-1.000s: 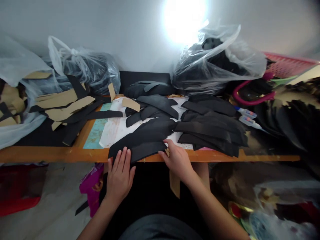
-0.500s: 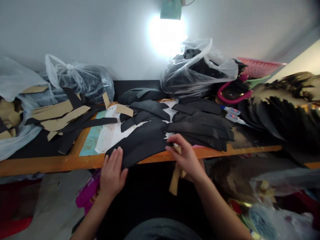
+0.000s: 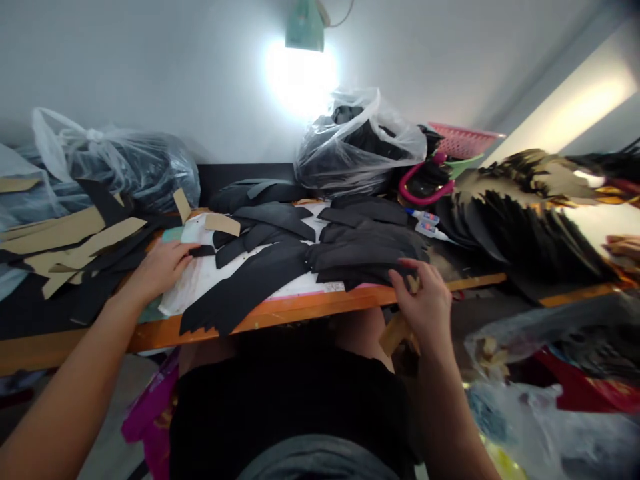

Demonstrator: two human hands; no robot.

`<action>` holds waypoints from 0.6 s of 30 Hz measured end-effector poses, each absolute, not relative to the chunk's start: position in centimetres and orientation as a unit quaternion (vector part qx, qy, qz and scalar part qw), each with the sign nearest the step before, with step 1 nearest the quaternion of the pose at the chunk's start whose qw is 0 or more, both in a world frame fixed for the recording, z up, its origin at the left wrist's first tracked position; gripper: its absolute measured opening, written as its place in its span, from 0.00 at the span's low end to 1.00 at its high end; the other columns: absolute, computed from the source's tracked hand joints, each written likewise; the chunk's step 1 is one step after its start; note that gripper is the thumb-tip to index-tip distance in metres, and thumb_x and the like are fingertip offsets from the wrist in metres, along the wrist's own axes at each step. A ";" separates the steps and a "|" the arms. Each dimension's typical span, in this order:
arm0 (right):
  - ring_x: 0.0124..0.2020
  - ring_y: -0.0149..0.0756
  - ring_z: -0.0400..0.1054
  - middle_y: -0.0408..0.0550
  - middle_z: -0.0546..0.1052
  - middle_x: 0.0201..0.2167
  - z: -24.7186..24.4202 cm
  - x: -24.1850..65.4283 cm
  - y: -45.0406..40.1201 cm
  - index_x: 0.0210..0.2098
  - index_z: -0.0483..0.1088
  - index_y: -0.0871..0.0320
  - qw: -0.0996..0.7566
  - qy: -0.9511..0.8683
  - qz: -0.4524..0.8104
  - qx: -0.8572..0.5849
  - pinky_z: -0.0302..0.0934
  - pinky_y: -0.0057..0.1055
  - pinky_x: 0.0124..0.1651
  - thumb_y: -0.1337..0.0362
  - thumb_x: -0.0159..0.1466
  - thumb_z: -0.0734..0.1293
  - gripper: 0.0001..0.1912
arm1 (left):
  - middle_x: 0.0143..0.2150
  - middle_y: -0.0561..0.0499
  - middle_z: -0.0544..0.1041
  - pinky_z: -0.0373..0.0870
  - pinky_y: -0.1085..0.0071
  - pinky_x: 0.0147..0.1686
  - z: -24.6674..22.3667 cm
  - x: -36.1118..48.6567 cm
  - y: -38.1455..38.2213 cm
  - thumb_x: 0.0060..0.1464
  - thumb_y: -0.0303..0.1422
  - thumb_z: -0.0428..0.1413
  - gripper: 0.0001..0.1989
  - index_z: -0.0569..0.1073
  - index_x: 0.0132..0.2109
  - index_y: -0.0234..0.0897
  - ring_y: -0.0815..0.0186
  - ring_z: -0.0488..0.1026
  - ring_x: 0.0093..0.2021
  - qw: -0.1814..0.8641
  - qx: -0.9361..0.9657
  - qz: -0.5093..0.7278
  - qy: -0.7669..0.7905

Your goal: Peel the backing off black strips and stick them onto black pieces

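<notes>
My left hand [image 3: 163, 268] reaches over the left part of the table, its fingers closed on a narrow black strip [image 3: 204, 251] whose right end shows past the fingertips. My right hand [image 3: 425, 297] is at the table's front edge, beside a pile of black curved pieces [image 3: 373, 243]. A tan strip [image 3: 394, 335] hangs down from that hand, its upper part partly hidden by the fingers. Between my hands a large black curved piece [image 3: 245, 283] lies flat, its toothed left end over the front edge. Smaller black pieces [image 3: 273, 227] lie behind it.
Tan and black strips [image 3: 90, 243] lie heaped at the left. Clear plastic bags of black pieces [image 3: 355, 150] stand against the wall. At the right are glue bottles [image 3: 427, 223], a pink-handled object [image 3: 425, 190] and a fanned black stack [image 3: 525, 233]. Another person's hand [image 3: 624, 245] shows at far right.
My left hand has left the large black piece and moved left to the narrow strip. My right hand has moved right with the tan strip. The view has turned right.
</notes>
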State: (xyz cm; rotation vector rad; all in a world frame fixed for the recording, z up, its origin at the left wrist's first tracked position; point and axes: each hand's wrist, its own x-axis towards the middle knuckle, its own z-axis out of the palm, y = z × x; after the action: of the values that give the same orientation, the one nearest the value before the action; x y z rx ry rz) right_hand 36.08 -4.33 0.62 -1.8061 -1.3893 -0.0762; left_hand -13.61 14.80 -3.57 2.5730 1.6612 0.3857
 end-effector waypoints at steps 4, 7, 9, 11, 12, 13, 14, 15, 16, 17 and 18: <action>0.39 0.40 0.76 0.48 0.81 0.37 1.0 31.3 -4.8 0.40 0.76 0.55 0.445 -0.617 0.143 -0.634 0.67 0.34 0.44 0.59 0.68 0.68 0.08 | 0.63 0.35 0.66 0.66 0.48 0.62 -3.6 -13.6 14.3 0.67 0.42 0.48 0.25 0.70 0.59 0.24 0.47 0.69 0.60 -0.014 0.829 0.134 0.543; 0.38 0.39 0.76 0.47 0.81 0.36 1.2 28.7 -4.5 0.40 0.76 0.55 0.430 -0.654 0.194 -0.591 0.65 0.31 0.43 0.61 0.68 0.67 0.06 | 0.62 0.32 0.69 0.67 0.50 0.60 -3.8 -14.3 14.6 0.67 0.43 0.49 0.28 0.68 0.61 0.20 0.48 0.69 0.59 -0.002 0.826 0.150 0.543; 0.38 0.38 0.76 0.46 0.81 0.35 1.2 27.3 -4.3 0.39 0.76 0.56 0.423 -0.674 0.221 -0.564 0.65 0.31 0.42 0.63 0.68 0.67 0.05 | 0.56 0.37 0.73 0.69 0.54 0.57 -3.7 -14.7 14.5 0.67 0.44 0.48 0.27 0.70 0.60 0.24 0.52 0.71 0.55 0.008 0.831 0.146 0.536; 0.36 0.37 0.76 0.46 0.81 0.34 1.2 26.0 -4.3 0.38 0.76 0.56 0.424 -0.682 0.254 -0.539 0.65 0.30 0.40 0.64 0.68 0.67 0.05 | 0.53 0.40 0.72 0.70 0.57 0.55 -3.3 -14.4 13.6 0.67 0.45 0.48 0.27 0.73 0.60 0.28 0.54 0.72 0.52 -0.020 0.837 0.162 0.523; 0.36 0.36 0.76 0.45 0.81 0.34 1.1 25.3 -4.3 0.38 0.76 0.56 0.426 -0.683 0.269 -0.529 0.65 0.29 0.40 0.64 0.68 0.67 0.05 | 0.52 0.40 0.72 0.70 0.58 0.54 -2.9 -13.9 12.8 0.67 0.45 0.48 0.26 0.73 0.60 0.30 0.55 0.72 0.52 -0.047 0.840 0.176 0.511; 0.35 0.36 0.76 0.45 0.81 0.33 1.0 24.6 -4.2 0.37 0.76 0.56 0.426 -0.684 0.282 -0.520 0.65 0.29 0.39 0.64 0.68 0.67 0.05 | 0.52 0.40 0.71 0.70 0.58 0.53 -2.5 -13.2 11.7 0.67 0.44 0.48 0.25 0.73 0.60 0.32 0.55 0.72 0.51 -0.076 0.844 0.191 0.495; 0.35 0.35 0.76 0.45 0.82 0.33 0.9 23.9 -4.1 0.36 0.77 0.56 0.427 -0.685 0.294 -0.512 0.65 0.29 0.39 0.64 0.68 0.67 0.06 | 0.51 0.39 0.72 0.70 0.58 0.53 -2.0 -12.2 10.4 0.67 0.43 0.50 0.24 0.73 0.61 0.34 0.55 0.72 0.51 -0.107 0.848 0.206 0.476; 0.35 0.35 0.76 0.46 0.82 0.33 0.8 23.2 -4.0 0.36 0.77 0.56 0.430 -0.683 0.305 -0.505 0.65 0.29 0.40 0.64 0.68 0.68 0.06 | 0.51 0.38 0.72 0.71 0.57 0.52 -1.6 -11.0 9.0 0.66 0.42 0.52 0.23 0.74 0.61 0.36 0.54 0.73 0.50 -0.133 0.854 0.213 0.455; 0.35 0.35 0.76 0.46 0.82 0.33 0.6 22.5 -3.8 0.37 0.78 0.56 0.435 -0.679 0.315 -0.500 0.65 0.30 0.40 0.64 0.67 0.68 0.06 | 0.51 0.38 0.73 0.71 0.57 0.52 -1.1 -9.8 7.4 0.64 0.40 0.54 0.22 0.73 0.62 0.37 0.53 0.73 0.50 -0.149 0.861 0.220 0.435; 0.36 0.36 0.76 0.47 0.82 0.34 0.5 21.8 -3.6 0.38 0.79 0.57 0.442 -0.673 0.326 -0.495 0.65 0.30 0.42 0.63 0.67 0.69 0.06 | 0.51 0.38 0.74 0.71 0.57 0.51 -0.7 -8.5 5.8 0.63 0.38 0.56 0.23 0.72 0.63 0.40 0.53 0.74 0.50 -0.161 0.865 0.226 0.418; 0.37 0.36 0.76 0.47 0.83 0.35 0.5 21.3 -3.3 0.39 0.79 0.57 0.448 -0.666 0.339 -0.491 0.66 0.30 0.43 0.63 0.66 0.69 0.06 | 0.51 0.39 0.74 0.71 0.58 0.51 -0.3 -7.3 4.3 0.63 0.36 0.57 0.24 0.71 0.65 0.42 0.53 0.74 0.50 -0.166 0.871 0.228 0.402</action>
State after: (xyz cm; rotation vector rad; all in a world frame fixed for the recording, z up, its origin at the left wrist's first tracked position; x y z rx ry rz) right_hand 21.31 -3.29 0.48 -1.2138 -1.6474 0.8397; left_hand -7.28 4.33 -0.34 3.0696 1.4180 0.8048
